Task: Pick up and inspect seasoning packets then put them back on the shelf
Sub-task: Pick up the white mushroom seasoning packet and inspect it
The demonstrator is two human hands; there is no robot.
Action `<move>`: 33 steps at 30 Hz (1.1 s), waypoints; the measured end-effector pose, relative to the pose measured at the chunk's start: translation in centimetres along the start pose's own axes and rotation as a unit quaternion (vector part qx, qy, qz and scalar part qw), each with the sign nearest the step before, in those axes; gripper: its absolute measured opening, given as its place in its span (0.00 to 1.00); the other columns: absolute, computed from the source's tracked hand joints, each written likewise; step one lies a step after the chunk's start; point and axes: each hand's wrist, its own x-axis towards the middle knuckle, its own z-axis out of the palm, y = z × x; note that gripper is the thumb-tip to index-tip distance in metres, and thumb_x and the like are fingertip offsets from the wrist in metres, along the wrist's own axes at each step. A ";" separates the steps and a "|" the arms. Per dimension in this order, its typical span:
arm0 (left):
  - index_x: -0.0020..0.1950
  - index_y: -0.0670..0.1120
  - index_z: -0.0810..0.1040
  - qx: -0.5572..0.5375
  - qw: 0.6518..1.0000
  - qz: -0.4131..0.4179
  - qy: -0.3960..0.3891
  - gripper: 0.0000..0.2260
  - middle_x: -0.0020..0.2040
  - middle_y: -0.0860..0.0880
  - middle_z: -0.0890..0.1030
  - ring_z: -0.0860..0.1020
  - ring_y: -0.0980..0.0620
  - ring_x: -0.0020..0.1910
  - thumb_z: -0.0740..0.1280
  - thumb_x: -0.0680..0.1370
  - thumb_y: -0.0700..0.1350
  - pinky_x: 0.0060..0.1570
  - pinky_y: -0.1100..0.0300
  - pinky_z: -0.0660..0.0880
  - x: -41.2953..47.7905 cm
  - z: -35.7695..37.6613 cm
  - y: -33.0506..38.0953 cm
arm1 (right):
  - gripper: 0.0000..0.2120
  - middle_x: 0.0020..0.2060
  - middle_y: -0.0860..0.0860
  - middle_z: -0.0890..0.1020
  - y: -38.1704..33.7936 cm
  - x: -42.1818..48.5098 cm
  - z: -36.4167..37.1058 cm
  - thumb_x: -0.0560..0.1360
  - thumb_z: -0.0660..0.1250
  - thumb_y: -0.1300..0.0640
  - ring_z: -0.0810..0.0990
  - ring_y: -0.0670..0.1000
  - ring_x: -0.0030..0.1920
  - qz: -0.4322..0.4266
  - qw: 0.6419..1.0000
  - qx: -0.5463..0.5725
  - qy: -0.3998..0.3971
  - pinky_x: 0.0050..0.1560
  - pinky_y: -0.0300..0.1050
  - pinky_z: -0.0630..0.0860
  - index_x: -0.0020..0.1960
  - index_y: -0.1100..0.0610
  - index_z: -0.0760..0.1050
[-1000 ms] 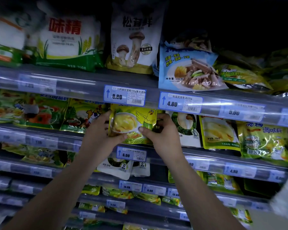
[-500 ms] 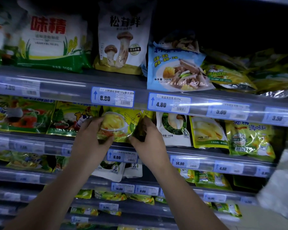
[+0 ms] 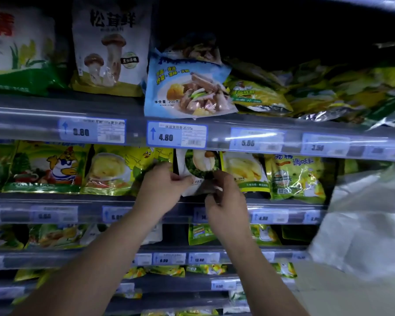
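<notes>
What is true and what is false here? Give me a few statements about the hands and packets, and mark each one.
1. The left hand and the right hand both pinch the white packet with their fingers. True.
2. The price tag just above the white packet reads 8.80. False: it reads 4.80.
3. The blue packet lies on the upper shelf, above the white packet. True.
4. The mushroom bag stands in the same row as the white packet. False: it stands on the upper shelf, left of the blue packet.
</notes>
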 end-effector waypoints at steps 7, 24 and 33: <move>0.44 0.43 0.86 -0.156 0.987 -0.040 0.001 0.07 0.43 0.42 0.87 0.83 0.47 0.41 0.77 0.72 0.46 0.40 0.57 0.73 1.2 2.1 0.4 | 0.26 0.61 0.50 0.80 0.7 0.1 -0.8 0.73 0.58 0.62 0.80 0.50 0.62 -0.014 0.998 0.062 -0.029 0.62 0.51 0.79 0.71 0.54 0.69; 0.43 0.56 0.89 -0.338 0.935 -0.060 -0.087 0.04 0.44 0.54 0.88 0.85 0.51 0.51 0.75 0.71 0.51 0.41 0.57 0.81 -6.9 -5.1 -2.3 | 0.12 0.54 0.55 0.88 -0.9 0.5 -1.9 0.78 0.71 0.58 0.86 0.57 0.55 0.069 0.938 0.297 -0.168 0.58 0.60 0.82 0.60 0.60 0.81; 0.55 0.48 0.86 -0.320 0.944 -0.032 -0.080 0.13 0.51 0.46 0.88 0.86 0.44 0.52 0.75 0.71 0.44 0.57 0.43 0.79 -9.7 -6.8 -5.0 | 0.13 0.58 0.61 0.86 -1.8 -4.0 1.0 0.77 0.71 0.63 0.83 0.63 0.61 0.106 0.908 0.351 -0.204 0.64 0.64 0.78 0.61 0.61 0.81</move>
